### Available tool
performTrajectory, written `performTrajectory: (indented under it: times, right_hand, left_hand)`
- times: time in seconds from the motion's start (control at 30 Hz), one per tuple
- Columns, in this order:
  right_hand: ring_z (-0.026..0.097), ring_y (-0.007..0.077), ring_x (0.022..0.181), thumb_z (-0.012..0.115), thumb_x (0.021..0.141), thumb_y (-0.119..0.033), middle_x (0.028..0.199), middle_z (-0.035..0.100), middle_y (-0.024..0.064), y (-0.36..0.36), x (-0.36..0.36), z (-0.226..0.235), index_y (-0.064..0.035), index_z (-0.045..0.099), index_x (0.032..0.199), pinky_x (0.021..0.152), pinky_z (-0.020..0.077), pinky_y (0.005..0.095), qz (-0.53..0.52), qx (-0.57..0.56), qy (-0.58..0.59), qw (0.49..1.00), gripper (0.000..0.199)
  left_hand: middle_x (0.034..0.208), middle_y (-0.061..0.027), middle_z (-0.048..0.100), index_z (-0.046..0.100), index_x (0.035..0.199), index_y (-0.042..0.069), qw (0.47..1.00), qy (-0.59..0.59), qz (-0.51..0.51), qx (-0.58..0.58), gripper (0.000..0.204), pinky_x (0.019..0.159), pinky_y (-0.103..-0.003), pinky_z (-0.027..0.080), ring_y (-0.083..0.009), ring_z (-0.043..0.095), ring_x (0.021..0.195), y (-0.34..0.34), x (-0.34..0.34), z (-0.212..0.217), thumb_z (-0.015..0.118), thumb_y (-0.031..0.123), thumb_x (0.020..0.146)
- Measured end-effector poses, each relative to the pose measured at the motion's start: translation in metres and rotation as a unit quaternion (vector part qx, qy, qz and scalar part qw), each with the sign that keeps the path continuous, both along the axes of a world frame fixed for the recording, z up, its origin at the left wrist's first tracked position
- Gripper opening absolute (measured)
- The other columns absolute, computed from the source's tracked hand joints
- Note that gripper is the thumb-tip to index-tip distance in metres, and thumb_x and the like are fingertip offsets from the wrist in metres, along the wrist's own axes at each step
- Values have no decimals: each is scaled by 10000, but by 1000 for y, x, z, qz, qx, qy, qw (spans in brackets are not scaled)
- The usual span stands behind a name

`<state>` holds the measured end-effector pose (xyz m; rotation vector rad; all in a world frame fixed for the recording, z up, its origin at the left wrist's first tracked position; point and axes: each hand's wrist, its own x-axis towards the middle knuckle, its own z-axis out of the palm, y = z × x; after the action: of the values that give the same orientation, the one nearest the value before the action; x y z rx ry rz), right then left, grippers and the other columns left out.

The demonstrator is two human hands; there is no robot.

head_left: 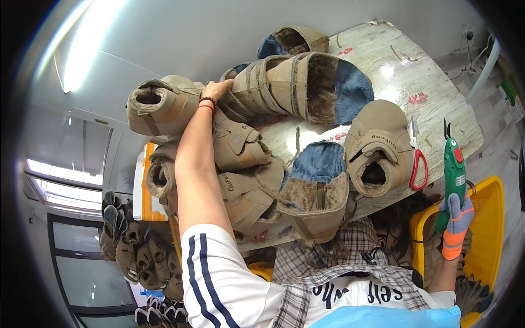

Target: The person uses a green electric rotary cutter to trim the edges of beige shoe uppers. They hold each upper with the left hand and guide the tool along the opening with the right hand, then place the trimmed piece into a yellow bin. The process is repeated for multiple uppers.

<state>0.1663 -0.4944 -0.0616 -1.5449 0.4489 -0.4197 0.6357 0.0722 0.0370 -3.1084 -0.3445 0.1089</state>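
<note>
My bare left hand (217, 90) reaches far out among khaki winter hats. Its fingers curl against the rear end of a nested stack of fur-lined hats (281, 87), though the fingertips are partly hidden. Beside the wrist lies another khaki hat (158, 106). My right hand (458, 218), in a grey and orange glove, grips green power snips (455, 169) whose thin black blades point up and stand apart. Nearest me on the table, a hat with blue lining (315, 186) lies with its brown fur inside facing up. A brimmed hat (381, 145) lies to its right.
Red-handled scissors (418, 164) rest near the right edge of the pale table (437, 104). A yellow bin (489, 229) with hats in it stands at my right. More hats (145, 251) are piled low at the left, below an orange-and-white box (143, 183).
</note>
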Motion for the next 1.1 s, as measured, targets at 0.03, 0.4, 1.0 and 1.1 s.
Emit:
performTrajectory:
  times: [0.03,0.4,1.0,1.1]
  right_hand:
    - [478,100,614,575,902,-257,676,517,23,0,-1,1,-12,551,1001,572,378,239,-7,-1,2,1000,265]
    - [469,93,587,550,917,-232,674,523,23,8,2,1,-9,556,990,543,361,229,-45,-12,4,999,235]
    - [496,81,552,589,894,-189,652,560,-6,15,60,-26,-26,613,929,512,386,230,-27,32,32,999,169]
    - [515,106,545,556,918,-203,627,535,13,2,73,-34,-19,611,929,511,400,250,8,105,-16,994,192]
  left_hand:
    - [1346,-222,446,480,1288,31,999,13,-41,11,686,1005,-400,365,-391,448,1213,-3,7,-3,547,492,785]
    - [1072,-245,616,664,996,-4,987,-152,-22,51,327,888,-434,462,-401,577,1045,-69,-18,15,471,188,814]
    - [1102,-275,576,536,1214,102,953,4,-275,130,461,899,-477,425,-416,546,1060,-117,-23,-21,287,388,952]
    - [1077,-297,583,431,1319,140,976,-20,-214,39,462,891,-477,432,-422,562,1032,-119,-40,-17,374,385,932]
